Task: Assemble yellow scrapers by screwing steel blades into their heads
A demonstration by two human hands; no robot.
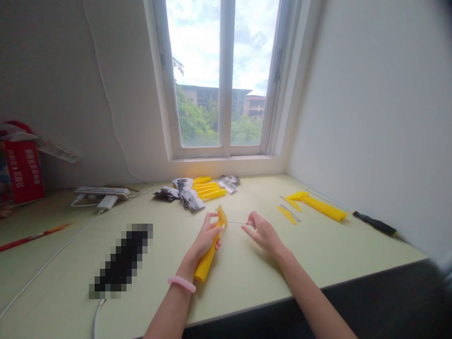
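Note:
My left hand (208,238) is wrapped round a yellow plastic scraper-like tool (207,263), its handle slanting down towards me and its wider head up. My right hand (261,230) pinches a thin metal rod (236,222), which runs level to the left and meets the tool's head. Whether the rod is a hex key or a screwdriver shaft, I cannot tell. A similar yellow tool (323,207) lies to the right, beside a loose yellow piece with a grey blade-like strip (287,214).
Behind my hands lie several yellow handles (212,189) and silvery packets (193,200). A black-handled screwdriver (376,223) rests near the right wall. At left are a power strip (106,191), a pixelated dark object (122,261) with a white cable, and a red pencil-like stick (33,238).

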